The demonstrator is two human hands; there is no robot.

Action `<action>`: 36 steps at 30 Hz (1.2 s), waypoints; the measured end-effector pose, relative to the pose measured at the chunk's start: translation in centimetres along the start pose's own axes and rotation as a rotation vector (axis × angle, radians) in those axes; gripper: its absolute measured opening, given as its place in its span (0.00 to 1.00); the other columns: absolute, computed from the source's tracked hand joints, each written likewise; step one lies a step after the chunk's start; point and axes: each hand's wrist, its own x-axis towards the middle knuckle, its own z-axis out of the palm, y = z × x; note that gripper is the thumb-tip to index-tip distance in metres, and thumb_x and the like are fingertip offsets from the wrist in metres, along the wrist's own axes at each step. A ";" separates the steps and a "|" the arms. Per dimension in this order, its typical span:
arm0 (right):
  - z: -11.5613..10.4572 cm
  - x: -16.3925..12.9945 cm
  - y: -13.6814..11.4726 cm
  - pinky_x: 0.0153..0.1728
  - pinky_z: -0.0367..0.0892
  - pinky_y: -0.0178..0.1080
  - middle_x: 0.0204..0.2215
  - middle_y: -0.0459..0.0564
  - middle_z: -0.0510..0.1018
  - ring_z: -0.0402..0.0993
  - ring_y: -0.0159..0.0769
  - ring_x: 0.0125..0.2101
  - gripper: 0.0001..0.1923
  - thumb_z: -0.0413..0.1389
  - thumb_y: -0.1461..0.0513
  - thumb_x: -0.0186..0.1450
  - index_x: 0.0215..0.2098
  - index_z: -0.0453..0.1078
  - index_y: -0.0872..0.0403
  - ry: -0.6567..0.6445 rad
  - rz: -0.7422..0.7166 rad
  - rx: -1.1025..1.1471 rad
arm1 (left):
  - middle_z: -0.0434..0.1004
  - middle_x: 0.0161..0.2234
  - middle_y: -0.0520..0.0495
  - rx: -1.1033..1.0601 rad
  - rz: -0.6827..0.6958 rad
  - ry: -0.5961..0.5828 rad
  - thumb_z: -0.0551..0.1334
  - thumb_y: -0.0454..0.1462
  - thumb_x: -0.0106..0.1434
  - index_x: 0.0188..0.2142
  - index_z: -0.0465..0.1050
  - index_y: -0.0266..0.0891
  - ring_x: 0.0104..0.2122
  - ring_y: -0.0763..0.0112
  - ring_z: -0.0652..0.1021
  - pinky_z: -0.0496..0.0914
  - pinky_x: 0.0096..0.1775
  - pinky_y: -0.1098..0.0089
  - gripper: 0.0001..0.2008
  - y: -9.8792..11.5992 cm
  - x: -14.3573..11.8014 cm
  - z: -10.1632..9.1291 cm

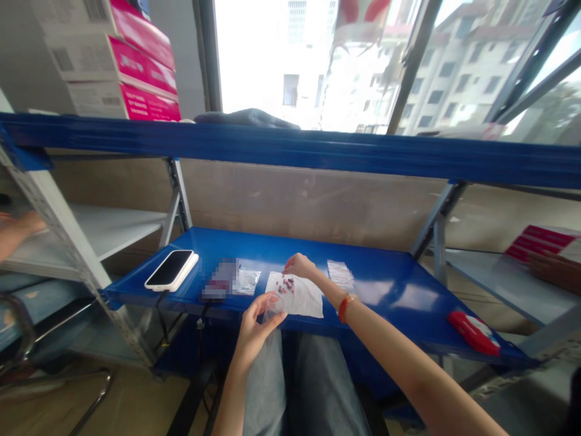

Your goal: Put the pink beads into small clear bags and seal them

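Observation:
My left hand (258,321) pinches a small clear plastic bag (273,304) between thumb and fingers, at the front edge of the blue shelf. A white sheet (308,300), paper or cloth, lies just beyond it. Small dark red and pink pieces (285,283) are scattered on the sheet's upper left part. Over the sheet's far edge, right above these pieces, is my right hand (299,266), its fingers drawn together. Whether a piece is between those fingertips is too small to see. An orange-red bracelet (345,307) circles my right wrist.
Left of the sheet lie clear bags (247,281), a blurred-out patch (221,281) and a phone (171,269) on a white block. Right of it are a stack of thin bags (340,274) and a red-and-white object (474,332). A blue beam (290,142) crosses above. Other people's hands show at both sides.

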 end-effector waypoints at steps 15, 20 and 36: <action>2.7 -0.7 0.4 0.28 0.60 0.31 0.27 0.53 0.80 0.75 0.35 0.30 0.08 0.56 0.64 0.55 0.30 0.78 0.56 0.087 0.025 -0.093 | 0.76 0.45 0.38 -0.144 -0.101 -0.031 0.68 0.44 0.50 0.44 0.71 0.35 0.48 0.57 0.74 0.67 0.52 0.60 0.23 -0.6 0.1 0.5; 1.5 -1.1 0.3 0.30 0.62 0.31 0.32 0.51 0.80 0.74 0.35 0.33 0.12 0.57 0.58 0.58 0.34 0.78 0.56 0.117 -0.080 -0.016 | 0.77 0.45 0.38 -0.144 -0.142 0.010 0.66 0.47 0.51 0.41 0.73 0.34 0.49 0.55 0.74 0.67 0.52 0.59 0.22 0.0 0.3 0.2; -2.1 -6.8 -2.5 0.27 0.62 0.31 0.26 0.48 0.79 0.71 0.31 0.27 0.10 0.59 0.58 0.56 0.30 0.78 0.55 -0.080 -0.494 0.204 | 0.77 0.46 0.38 -0.265 -0.147 -0.048 0.67 0.46 0.50 0.45 0.72 0.34 0.49 0.55 0.74 0.68 0.49 0.61 0.25 -1.3 0.8 0.4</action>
